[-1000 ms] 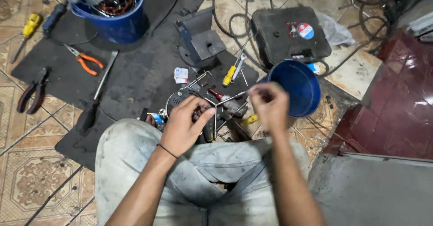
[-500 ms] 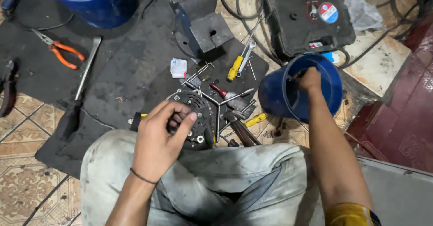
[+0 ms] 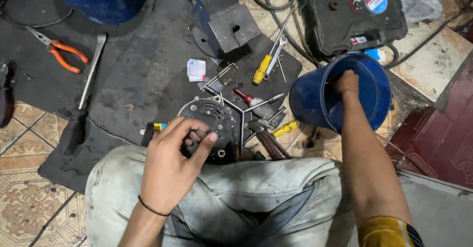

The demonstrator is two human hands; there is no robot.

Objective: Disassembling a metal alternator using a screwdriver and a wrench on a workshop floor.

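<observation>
Blue bucket (image 3: 315, 106) centre-right: right hand (image 3: 348, 83) dips inside, grip unseen; left hand (image 3: 172, 165) loosely curled, should steady the alternator (image 3: 217, 121).

bare black mat (image 3: 143, 74) left of alternator (image 3: 217, 123); tool clutter (image 3: 261, 114) toward blue bucket (image 3: 315, 104)

Blue bucket (image 3: 362, 91) by my right hand (image 3: 347, 82). Second blue tub (image 3: 106, 0) up top. Orange-handled pliers (image 3: 66, 54) on black mat (image 3: 143, 74). Yellow-handled screwdriver (image 3: 261, 69). Dark grey alternator (image 3: 217, 121) under my left hand (image 3: 172, 163). Floor tiles (image 3: 22, 212) beige, brown floral pattern. Pale washed jeans (image 3: 246, 193).
</observation>
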